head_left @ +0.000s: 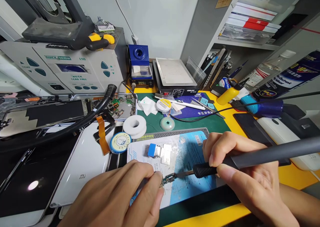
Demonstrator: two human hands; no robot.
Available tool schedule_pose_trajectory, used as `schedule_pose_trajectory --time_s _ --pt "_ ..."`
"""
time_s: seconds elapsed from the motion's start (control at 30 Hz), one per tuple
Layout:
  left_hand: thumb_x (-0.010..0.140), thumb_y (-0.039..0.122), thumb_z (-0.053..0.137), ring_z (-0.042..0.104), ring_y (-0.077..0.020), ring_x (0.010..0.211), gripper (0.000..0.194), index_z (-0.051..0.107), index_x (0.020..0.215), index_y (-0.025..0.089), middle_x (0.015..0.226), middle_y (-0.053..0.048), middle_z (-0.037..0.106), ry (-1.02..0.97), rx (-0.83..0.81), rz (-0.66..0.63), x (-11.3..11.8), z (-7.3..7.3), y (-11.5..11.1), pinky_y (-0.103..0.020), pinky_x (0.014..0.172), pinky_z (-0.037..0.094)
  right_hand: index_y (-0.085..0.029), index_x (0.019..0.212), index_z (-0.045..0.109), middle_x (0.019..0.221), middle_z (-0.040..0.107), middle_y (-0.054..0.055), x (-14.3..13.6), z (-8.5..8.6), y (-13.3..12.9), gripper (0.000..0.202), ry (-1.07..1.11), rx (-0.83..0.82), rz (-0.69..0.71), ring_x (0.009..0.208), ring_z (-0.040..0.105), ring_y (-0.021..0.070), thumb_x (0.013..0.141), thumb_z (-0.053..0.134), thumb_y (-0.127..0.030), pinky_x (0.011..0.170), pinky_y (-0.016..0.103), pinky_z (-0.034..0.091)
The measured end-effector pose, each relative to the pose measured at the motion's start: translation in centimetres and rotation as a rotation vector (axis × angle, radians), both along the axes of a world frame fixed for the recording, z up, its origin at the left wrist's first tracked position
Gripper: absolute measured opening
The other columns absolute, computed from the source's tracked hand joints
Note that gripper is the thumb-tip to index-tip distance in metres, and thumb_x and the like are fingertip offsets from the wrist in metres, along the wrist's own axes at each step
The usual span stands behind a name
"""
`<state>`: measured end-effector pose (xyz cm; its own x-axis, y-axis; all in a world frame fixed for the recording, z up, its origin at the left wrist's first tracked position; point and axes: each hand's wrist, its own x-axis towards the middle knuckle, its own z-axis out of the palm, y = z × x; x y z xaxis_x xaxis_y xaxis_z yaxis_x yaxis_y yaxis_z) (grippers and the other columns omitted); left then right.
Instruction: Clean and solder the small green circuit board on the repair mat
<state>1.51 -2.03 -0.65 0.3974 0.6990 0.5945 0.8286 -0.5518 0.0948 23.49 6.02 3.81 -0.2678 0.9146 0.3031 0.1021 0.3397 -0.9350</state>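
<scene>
Low in the view, my left hand [130,193] pinches one end of a small circuit board [170,178] over a blue and white card [190,153]. My right hand [240,167] is closed round the black grip of a soldering iron [205,170], whose metal tip meets or lies very near the board's right end. The exact contact cannot be made out. Behind the board, a small metal piece with a blue tab [151,150] lies on the card.
Left are a white spool [135,124], a round blue tin [120,142], phone panels [82,163] and a hot air station [75,67]. Behind stand a blue iron holder [138,55] and a heating plate [175,74]. A black cable [250,104] crosses the right; bottles stand beyond.
</scene>
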Motion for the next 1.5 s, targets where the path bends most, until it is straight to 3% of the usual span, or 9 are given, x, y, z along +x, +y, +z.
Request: schedule_pose_trajectory --time_s 0.33,0.67,1.07,1.5 --pt "0.093 0.016 0.058 0.066 -0.0168 0.069 0.010 0.066 0.097 0.021 0.086 0.000 0.068 0.016 0.006 0.006 -0.3 0.0 0.1 -0.035 0.050 0.035 -0.024 0.063 0.064 0.055 0.053 -0.002 0.2 -0.7 -0.2 0.012 0.047 -0.031 -0.046 0.052 0.045 0.0146 0.067 0.060 -0.013 0.046 0.028 0.034" --pt "0.093 0.016 0.059 0.067 -0.0173 0.068 0.011 0.066 0.098 0.021 0.084 0.000 0.068 0.017 0.002 0.002 0.1 0.4 0.4 -0.035 0.049 0.033 -0.025 0.064 0.066 0.052 0.056 0.000 0.2 0.3 0.0 0.015 -0.034 0.007 0.028 0.049 0.049 0.0173 0.069 0.060 -0.012 0.044 0.030 0.037" --pt "0.094 0.017 0.057 0.065 -0.0164 0.067 0.010 0.065 0.096 0.023 0.082 0.001 0.069 0.009 -0.004 -0.014 0.1 0.1 0.2 -0.034 0.051 0.032 -0.026 0.068 0.064 0.055 0.056 -0.001 0.7 0.2 -0.1 0.016 -0.063 0.037 0.062 0.050 0.049 0.0167 0.073 0.059 -0.011 0.046 0.029 0.038" --pt "0.092 0.019 0.062 0.068 -0.0177 0.070 0.008 0.065 0.098 0.022 0.084 0.001 0.070 0.018 0.019 -0.018 -0.1 0.0 0.1 -0.035 0.050 0.032 -0.024 0.071 0.061 0.059 0.059 -0.001 1.0 0.7 -0.9 0.017 -0.159 0.121 0.021 0.054 0.056 0.0152 0.074 0.057 -0.008 0.051 0.029 0.044"
